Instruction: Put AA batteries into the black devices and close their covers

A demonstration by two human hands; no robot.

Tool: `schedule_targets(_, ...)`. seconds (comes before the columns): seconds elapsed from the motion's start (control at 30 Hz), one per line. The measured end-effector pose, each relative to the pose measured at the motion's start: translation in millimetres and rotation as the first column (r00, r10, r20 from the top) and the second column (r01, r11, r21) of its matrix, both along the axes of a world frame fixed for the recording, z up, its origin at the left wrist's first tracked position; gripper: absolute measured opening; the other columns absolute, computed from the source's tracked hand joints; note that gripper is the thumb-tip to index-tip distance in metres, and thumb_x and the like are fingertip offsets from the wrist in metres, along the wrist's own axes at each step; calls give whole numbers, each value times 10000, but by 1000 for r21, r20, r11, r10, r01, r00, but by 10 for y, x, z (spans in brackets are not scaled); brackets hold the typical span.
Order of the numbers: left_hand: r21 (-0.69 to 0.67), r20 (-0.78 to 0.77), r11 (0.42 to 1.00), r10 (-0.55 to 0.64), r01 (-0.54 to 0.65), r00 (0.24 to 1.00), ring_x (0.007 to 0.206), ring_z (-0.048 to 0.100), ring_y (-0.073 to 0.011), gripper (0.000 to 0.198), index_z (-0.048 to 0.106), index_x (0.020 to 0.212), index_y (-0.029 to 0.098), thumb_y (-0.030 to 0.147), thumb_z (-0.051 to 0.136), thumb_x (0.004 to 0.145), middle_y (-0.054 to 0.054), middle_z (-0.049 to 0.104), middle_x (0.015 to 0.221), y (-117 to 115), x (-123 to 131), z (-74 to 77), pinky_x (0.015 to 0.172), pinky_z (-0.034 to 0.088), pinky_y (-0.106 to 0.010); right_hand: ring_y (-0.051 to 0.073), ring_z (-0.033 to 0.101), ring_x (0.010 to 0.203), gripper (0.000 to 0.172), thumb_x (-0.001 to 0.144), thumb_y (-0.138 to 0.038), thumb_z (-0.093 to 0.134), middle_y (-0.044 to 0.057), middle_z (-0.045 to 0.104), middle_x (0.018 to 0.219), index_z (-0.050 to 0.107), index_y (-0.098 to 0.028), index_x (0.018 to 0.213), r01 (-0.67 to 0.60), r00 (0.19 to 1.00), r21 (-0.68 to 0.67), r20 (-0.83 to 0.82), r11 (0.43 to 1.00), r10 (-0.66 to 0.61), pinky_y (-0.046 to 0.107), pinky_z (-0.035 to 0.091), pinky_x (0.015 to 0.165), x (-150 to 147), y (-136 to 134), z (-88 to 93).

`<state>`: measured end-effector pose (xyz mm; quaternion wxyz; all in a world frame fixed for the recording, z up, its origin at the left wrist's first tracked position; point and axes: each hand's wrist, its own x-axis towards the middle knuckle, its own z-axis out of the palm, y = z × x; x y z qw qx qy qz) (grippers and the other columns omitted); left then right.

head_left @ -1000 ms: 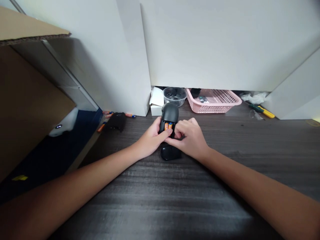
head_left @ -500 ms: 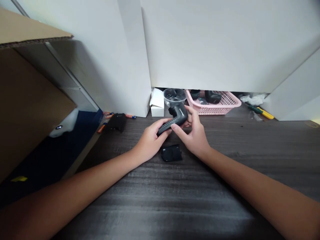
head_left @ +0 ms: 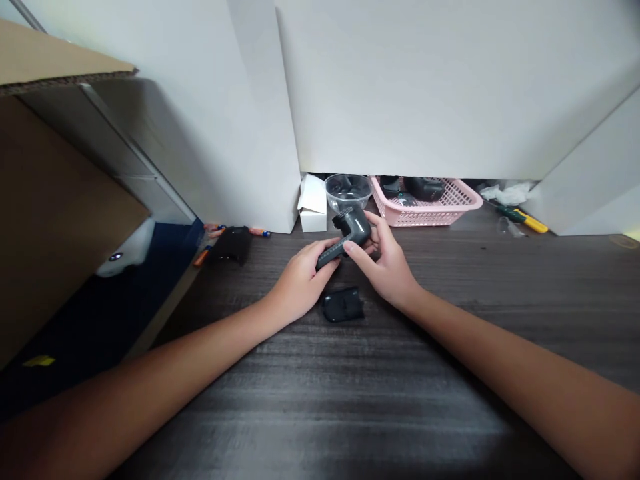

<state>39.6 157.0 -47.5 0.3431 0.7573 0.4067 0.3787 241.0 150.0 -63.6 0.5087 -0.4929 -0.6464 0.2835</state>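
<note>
The left hand (head_left: 300, 283) is clenched around the long grip of a dark grey angled handheld device (head_left: 351, 232), with its fingers (head_left: 320, 257) curled over the top of the grip. The device is also grasped by the right hand (head_left: 385, 265), higher up, where the grip bends into a thicker head. The right thumb (head_left: 353, 250) is pressed against the bend, and the right fingers (head_left: 374, 221) are wrapped around the far side of the head. The device is held between both hands above a dark wood-grain desk (head_left: 400, 400), with its head angled up and away. Light lettering is carried on the head, but it is too small to be read.

A black plastic piece (head_left: 343, 305) is lying flat on the desk just below the hands, touched by neither. Beyond the device, a clear plastic bowl (head_left: 347, 192) is placed beside a small white box (head_left: 313, 212) and a pink plastic basket (head_left: 450, 203), in which black objects (head_left: 424, 189) are lying. Further right, a yellow-and-green-handled tool (head_left: 523, 217) is lying near a crumpled white bag (head_left: 505, 194). To the left, a black object (head_left: 233, 245) is lying near orange-and-blue batteries (head_left: 260, 233). White panels (head_left: 400, 87) are standing behind the desk, and a cardboard box (head_left: 50, 200) is seen at the far left.
</note>
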Motion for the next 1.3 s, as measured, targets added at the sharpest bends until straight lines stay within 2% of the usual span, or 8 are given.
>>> schedule_targets(0.13, 31, -56, 999, -17, 19, 998, 1284, 665, -295, 357, 670, 1381, 227, 264, 615, 1030, -88, 732, 1379, 7, -4, 3, 1163, 468, -481, 259, 722, 987, 627, 1016, -538, 619, 85, 738, 1203, 441, -289, 1564, -21, 999, -3, -42, 1000, 21, 441, 605, 869, 3, 2, -1)
schedule_targets(0.33, 83, -86, 996, -9, 17, 996, 1321, 639, -294, 374, 644, 1407, 219, 258, 594, 1039, -105, 705, 1387, 22, -15, -22, 1177, 458, -481, 270, 725, 1028, 661, 1009, -496, 636, 88, 729, 1293, 402, -294, 1592, -33, 999, -5, -8, 999, 33, 424, 602, 826, -8, 12, -16)
schedule_targets(0.47, 115, -90, 993, -8, 18, 996, 1331, 631, -285, 392, 631, 1430, 229, 255, 597, 1039, -104, 696, 1384, 24, -28, -36, 1190, 450, -477, 259, 721, 974, 695, 986, -492, 671, 85, 724, 1317, 388, -297, 1590, -41, 999, 14, -8, 999, 41, 424, 598, 800, -15, 4, -17)
schedule_targets(0.67, 120, -90, 992, -21, 32, 996, 1355, 611, -278, 429, 616, 1463, 209, 221, 595, 1034, -116, 680, 1397, 37, -47, -44, 1219, 423, -473, 226, 681, 832, 702, 963, -483, 708, 75, 747, 1242, 396, -293, 1562, -45, 999, 16, 1, 999, 45, 442, 594, 806, -21, -33, 7)
schedule_targets(0.83, 123, -88, 992, -29, 39, 996, 1367, 602, -290, 448, 605, 1484, 220, 231, 591, 1036, -116, 674, 1405, 43, -46, -54, 1225, 417, -490, 258, 711, 939, 724, 967, -484, 701, 89, 735, 1288, 372, -297, 1584, -47, 999, 23, 24, 999, 46, 461, 600, 869, -32, -61, 50)
schedule_targets(0.97, 121, -92, 991, -49, 60, 995, 1367, 602, -290, 460, 594, 1498, 230, 221, 575, 1039, -115, 667, 1418, 44, -39, -48, 1223, 421, -491, 300, 719, 1083, 822, 886, -481, 797, 102, 733, 1298, 382, -282, 1567, -26, 998, 83, 66, 996, 21, 471, 593, 924, -43, -97, 96)
schedule_targets(1.3, 138, -152, 984, -95, 117, 984, 1284, 651, -272, 402, 605, 1460, 224, 251, 553, 1063, -100, 695, 1344, 20, -48, -42, 1152, 486, -464, 244, 759, 789, 728, 743, -503, 887, 45, 810, 993, 551, -245, 1335, 112, 994, 71, 9, 991, -113, 430, 619, 809, -26, -87, 126)
